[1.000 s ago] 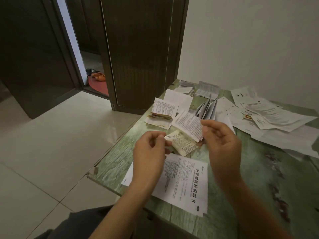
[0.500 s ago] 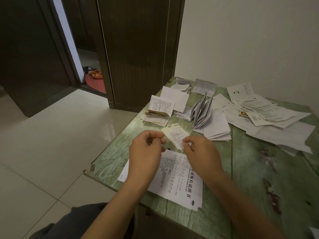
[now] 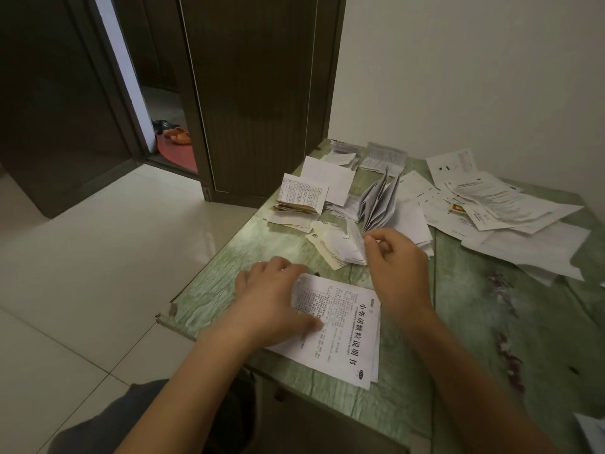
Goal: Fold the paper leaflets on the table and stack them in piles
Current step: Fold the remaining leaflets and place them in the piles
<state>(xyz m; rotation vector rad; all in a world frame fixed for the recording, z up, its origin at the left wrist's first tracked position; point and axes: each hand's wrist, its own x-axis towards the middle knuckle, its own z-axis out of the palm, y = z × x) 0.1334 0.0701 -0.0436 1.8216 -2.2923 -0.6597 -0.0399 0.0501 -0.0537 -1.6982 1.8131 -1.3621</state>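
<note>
My left hand lies flat on the big unfolded leaflet. My right hand seems to pinch a small folded leaflet near the folded pile. Many loose sheets lie unfolded farther right.

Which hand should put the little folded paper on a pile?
Probably the right hand. It pinches the little folded leaflet, close to the pile of folded leaflets, while the left hand rests on the big leaflet.

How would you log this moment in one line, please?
left hand: rests on large leaflet | right hand: pinches small leaflet | folded pile: behind, on table
</note>
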